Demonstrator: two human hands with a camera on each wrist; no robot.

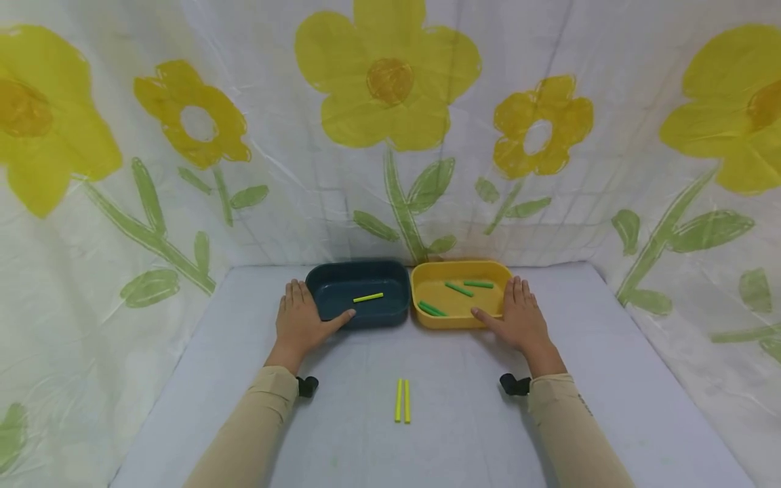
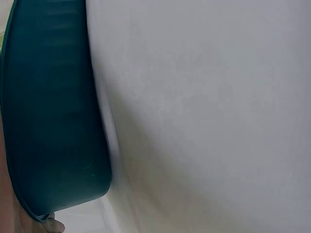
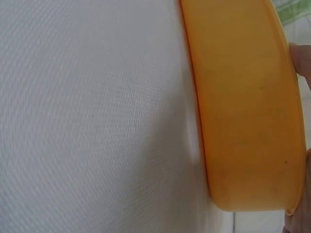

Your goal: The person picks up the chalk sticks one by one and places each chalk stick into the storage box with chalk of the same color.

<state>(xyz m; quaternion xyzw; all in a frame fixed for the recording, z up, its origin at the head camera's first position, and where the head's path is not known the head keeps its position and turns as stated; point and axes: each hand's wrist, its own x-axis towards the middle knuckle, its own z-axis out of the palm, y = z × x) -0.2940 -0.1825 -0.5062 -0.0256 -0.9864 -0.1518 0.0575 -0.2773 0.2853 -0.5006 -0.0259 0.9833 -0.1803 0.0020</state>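
While the left hand (image 1: 299, 322), fingers straight, thumb spread, rests against the blue tray (image 1: 378, 318) on the table (image 1: 342, 434), the adjacent yellow tray (image 1: 448, 323) meets a likewise spread right hand (image 1: 521, 322), both trays presumably light, stiff, best held by outer ends.

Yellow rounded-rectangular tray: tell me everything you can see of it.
The yellow tray looks like smooth plastic, with a low wall, rounded corners and a thin rim. It sits upright, open side up, near the far edge of the white cloth-covered table. Thin green sticks lie inside. The right hand touches its right end, thumb at the near rim. Its left end is beside the dark teal rounded tray; whether they touch is unclear.
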